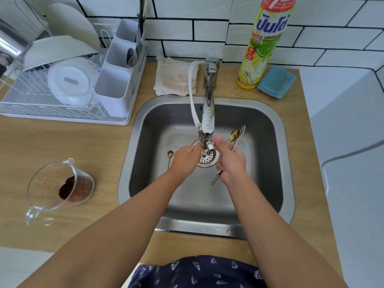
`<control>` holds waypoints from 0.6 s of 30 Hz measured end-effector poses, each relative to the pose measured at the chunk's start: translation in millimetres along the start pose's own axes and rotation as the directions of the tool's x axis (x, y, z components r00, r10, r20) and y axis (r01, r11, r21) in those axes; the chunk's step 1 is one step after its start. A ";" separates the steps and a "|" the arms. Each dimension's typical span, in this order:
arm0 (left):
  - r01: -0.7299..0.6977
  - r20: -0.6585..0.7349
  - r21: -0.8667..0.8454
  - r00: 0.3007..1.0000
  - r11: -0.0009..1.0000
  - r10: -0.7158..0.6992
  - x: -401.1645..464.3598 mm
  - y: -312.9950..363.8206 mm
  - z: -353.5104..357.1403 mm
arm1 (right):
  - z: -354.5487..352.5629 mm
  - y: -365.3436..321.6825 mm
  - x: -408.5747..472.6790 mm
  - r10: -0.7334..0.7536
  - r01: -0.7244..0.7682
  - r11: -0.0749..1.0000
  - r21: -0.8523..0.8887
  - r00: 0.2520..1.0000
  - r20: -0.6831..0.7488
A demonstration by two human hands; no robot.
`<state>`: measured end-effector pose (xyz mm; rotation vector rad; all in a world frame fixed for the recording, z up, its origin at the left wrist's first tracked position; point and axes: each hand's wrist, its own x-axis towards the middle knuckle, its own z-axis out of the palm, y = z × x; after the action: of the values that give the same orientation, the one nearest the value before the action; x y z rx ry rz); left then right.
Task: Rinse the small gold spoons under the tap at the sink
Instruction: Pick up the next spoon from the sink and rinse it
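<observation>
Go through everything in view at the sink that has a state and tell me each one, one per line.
Left hand: by the tap outlet, grip hidden.
Right hand: holding a bundle of spoons.
Single gold spoon: lying in the sink.
Tap: water flow not discernible.
Measuring jug: tipped, brown residue inside.

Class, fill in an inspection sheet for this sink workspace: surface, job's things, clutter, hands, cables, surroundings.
Surface: wooden counter around a steel sink.
Job's things: bundle of spoons in the right hand; one gold spoon beside the left hand; tap above the drain.
Clutter: measuring jug with dark residue, cloth, blue sponge, detergent bottle.
Hands: left hand by the tap nozzle, grip unclear; right hand grips the bundle.
Cables: white hose on the tap.
Surroundings: dish rack, tiled wall.
</observation>
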<state>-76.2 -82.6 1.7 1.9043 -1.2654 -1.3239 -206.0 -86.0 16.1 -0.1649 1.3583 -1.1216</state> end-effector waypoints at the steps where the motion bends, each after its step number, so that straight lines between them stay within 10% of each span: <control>1: 0.050 0.043 -0.133 0.998 0.990 -0.045 2.3 1.9 -0.4 | -0.6 -0.1 0.5 0.005 -0.005 1.000 0.000 1.000 0.018; 5: 0.244 0.384 -0.496 0.923 0.834 -0.041 4.1 6.8 -0.7 | -4.5 -2.8 4.5 -0.005 0.000 0.999 0.054 0.996 0.091; 9: 0.407 0.572 -0.446 0.815 0.797 -0.095 -2.0 5.1 -1.4 | -9.8 1.2 11.9 0.012 -0.008 0.999 -0.043 0.996 0.093; 18: 0.249 0.433 -0.324 0.897 0.913 -0.091 -33.4 -7.2 -19.9 | -8.6 26.3 16.4 0.090 -0.049 0.977 -0.205 0.977 0.195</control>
<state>-58.5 -51.8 19.0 1.5432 -0.9396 -1.9816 -202.0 -80.0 -15.2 -0.3658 1.2808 -0.8829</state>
